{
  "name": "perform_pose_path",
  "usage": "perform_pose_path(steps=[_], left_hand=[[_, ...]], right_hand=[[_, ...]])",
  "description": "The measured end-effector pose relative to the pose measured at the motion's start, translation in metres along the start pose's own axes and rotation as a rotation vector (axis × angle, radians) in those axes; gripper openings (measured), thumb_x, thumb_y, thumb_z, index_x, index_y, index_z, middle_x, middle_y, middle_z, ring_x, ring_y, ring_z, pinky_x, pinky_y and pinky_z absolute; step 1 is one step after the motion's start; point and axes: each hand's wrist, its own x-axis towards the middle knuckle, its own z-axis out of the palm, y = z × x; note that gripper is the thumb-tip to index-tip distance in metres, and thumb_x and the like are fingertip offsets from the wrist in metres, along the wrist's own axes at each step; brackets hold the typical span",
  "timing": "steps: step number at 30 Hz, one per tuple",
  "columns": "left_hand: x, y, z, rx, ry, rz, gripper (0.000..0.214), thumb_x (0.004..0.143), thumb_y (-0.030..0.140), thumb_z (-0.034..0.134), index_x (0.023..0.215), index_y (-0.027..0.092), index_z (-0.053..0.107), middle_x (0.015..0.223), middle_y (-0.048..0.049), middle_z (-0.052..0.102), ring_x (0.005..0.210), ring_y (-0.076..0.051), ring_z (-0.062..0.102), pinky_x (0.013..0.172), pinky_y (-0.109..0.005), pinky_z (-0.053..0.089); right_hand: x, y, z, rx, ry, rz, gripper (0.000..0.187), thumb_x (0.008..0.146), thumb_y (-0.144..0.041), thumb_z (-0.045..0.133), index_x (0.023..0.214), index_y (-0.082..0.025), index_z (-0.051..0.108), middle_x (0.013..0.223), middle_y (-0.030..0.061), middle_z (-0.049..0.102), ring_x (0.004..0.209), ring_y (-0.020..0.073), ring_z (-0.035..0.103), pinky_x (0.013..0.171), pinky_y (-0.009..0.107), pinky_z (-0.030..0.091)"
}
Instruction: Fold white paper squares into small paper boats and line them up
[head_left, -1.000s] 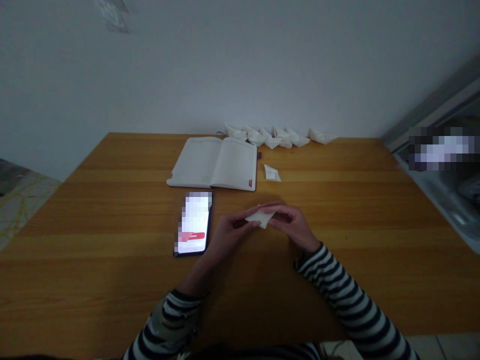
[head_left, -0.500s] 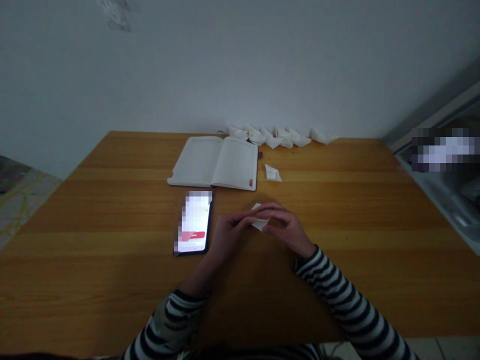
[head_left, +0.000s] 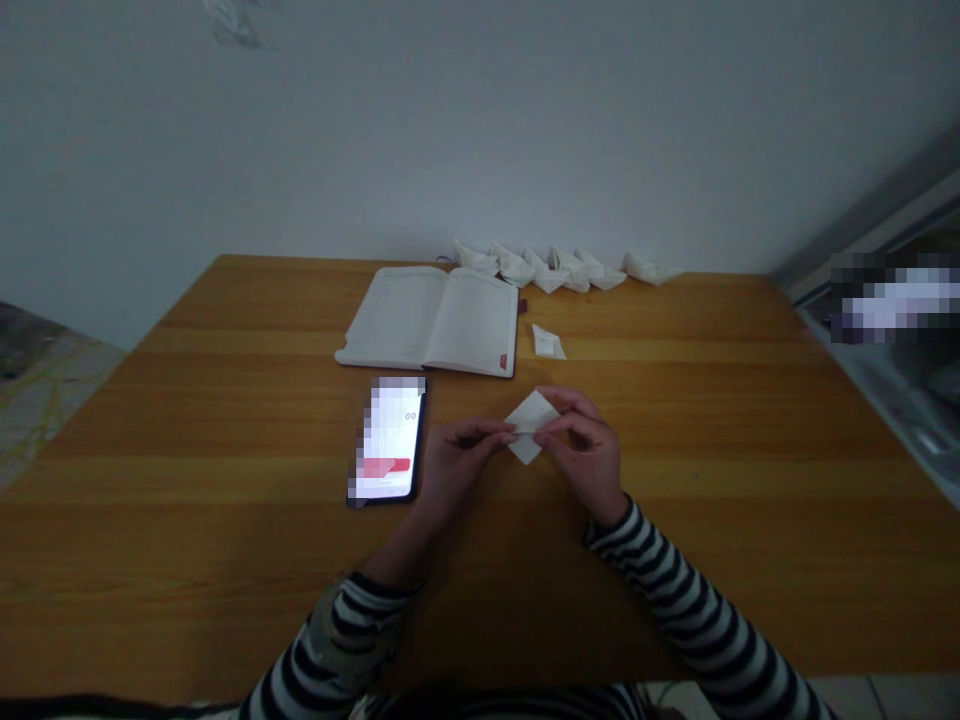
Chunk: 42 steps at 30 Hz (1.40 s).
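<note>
While a phone [head_left: 395, 440] lies flat on the table [head_left: 712, 410] just left of the left hand [head_left: 459, 460], its lit screen partly pixelated, an open notebook [head_left: 476, 325] rests beyond that hand, its pages spread and a small red mark near the corner of the right-hand page. The left hand is nearly closed, thumb and fingers pinching the left corner of a small white paper [head_left: 533, 408]. That paper sits between the two hands, diamond-shaped, one point directed away from them and another toward the person, with a line crossing its middle at the fingertips. Farther out from the held paper, a small folded piece [head_left: 549, 342] lies on the table, and behind it a row of folded white papers [head_left: 514, 266] stands along the wall, beyond both hands. The right hand [head_left: 592, 452] pinches the paper's right corner between thumb and bent fingers, its other fingers curled behind. From this hand a striped sleeve [head_left: 690, 590] slants down to the right.
</note>
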Motion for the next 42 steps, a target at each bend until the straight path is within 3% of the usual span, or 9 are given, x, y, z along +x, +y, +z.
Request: perform_pose_path(steps=[3,6,10,16,20,27,32,37,42], left_hand=[[-0.001,0.001,0.003,-0.085,0.037,-0.025,0.02,0.07,0.029,0.082,0.087,0.019,0.08,0.076,-0.0037,0.079,0.069,-0.016,0.073,0.069,-0.025,0.059],[-0.001,0.002,0.005,-0.145,0.015,-0.055,0.03,0.071,0.032,0.082,0.098,0.019,0.079,0.084,-0.0049,0.08,0.074,-0.019,0.074,0.072,-0.028,0.061],[0.0,0.001,0.006,-0.171,0.027,-0.093,0.023,0.069,0.034,0.084,0.087,0.02,0.081,0.096,-0.0074,0.08,0.083,-0.022,0.075,0.076,-0.031,0.061],[-0.004,-0.004,0.012,-0.278,0.024,-0.133,0.025,0.072,0.036,0.082,0.09,0.019,0.081,0.106,-0.0102,0.078,0.098,-0.026,0.073,0.082,-0.032,0.06],[-0.007,-0.005,0.017,-0.318,0.061,-0.167,0.029,0.073,0.041,0.081,0.089,0.016,0.08,0.103,-0.0121,0.078,0.094,-0.025,0.074,0.083,-0.034,0.06],[-0.013,0.0,0.019,-0.176,0.139,-0.142,0.028,0.075,0.04,0.079,0.086,0.014,0.079,0.086,-0.0084,0.08,0.076,-0.019,0.074,0.075,-0.03,0.06],[-0.013,0.002,0.019,-0.19,0.053,-0.137,0.026,0.073,0.034,0.081,0.092,0.016,0.08,0.094,-0.0087,0.08,0.087,-0.022,0.075,0.082,-0.032,0.06],[-0.009,0.003,0.017,-0.244,0.002,-0.205,0.033,0.064,0.028,0.087,0.094,0.017,0.08,0.092,-0.0084,0.08,0.082,-0.02,0.074,0.082,-0.031,0.059],[-0.008,-0.001,0.014,-0.393,-0.063,-0.303,0.033,0.064,0.031,0.088,0.093,0.018,0.08,0.092,-0.0073,0.08,0.078,-0.015,0.072,0.077,-0.024,0.056]], right_hand=[[-0.002,-0.001,0.004,0.019,-0.008,0.058,0.011,0.078,-0.025,0.077,0.071,-0.022,0.07,0.124,0.0086,0.066,0.113,0.0251,0.063,0.098,0.044,0.049],[-0.008,0.0,0.008,0.043,0.0,0.128,0.014,0.08,-0.027,0.076,0.072,-0.022,0.066,0.098,0.0057,0.072,0.094,0.0214,0.067,0.086,0.037,0.052],[-0.016,0.0,0.014,0.034,0.036,0.227,0.019,0.086,-0.031,0.069,0.073,-0.022,0.059,0.072,-0.0014,0.063,0.07,0.0155,0.059,0.066,0.028,0.047],[-0.021,-0.008,0.027,0.146,0.077,0.255,0.02,0.092,-0.032,0.061,0.077,-0.024,0.051,0.078,-0.0016,0.063,0.072,0.0149,0.059,0.071,0.028,0.049],[-0.022,-0.008,0.031,0.187,0.086,0.266,0.018,0.093,-0.033,0.059,0.08,-0.024,0.052,0.088,0.0008,0.068,0.08,0.0161,0.062,0.077,0.031,0.051],[-0.024,-0.001,0.029,-0.021,0.198,0.248,0.025,0.088,-0.035,0.066,0.07,-0.022,0.054,0.067,-0.0023,0.059,0.063,0.0141,0.055,0.059,0.026,0.046],[-0.022,0.0,0.026,-0.034,0.222,0.264,0.026,0.088,-0.038,0.065,0.072,-0.022,0.055,0.067,-0.0022,0.06,0.06,0.0137,0.056,0.056,0.025,0.046],[-0.019,-0.003,0.02,-0.081,0.189,0.238,0.023,0.089,-0.035,0.066,0.072,-0.021,0.057,0.065,-0.0032,0.06,0.058,0.0122,0.054,0.055,0.024,0.044],[-0.019,-0.005,0.019,-0.148,0.19,0.199,0.023,0.088,-0.034,0.066,0.071,-0.021,0.057,0.062,-0.0041,0.059,0.056,0.0121,0.053,0.054,0.024,0.044]])
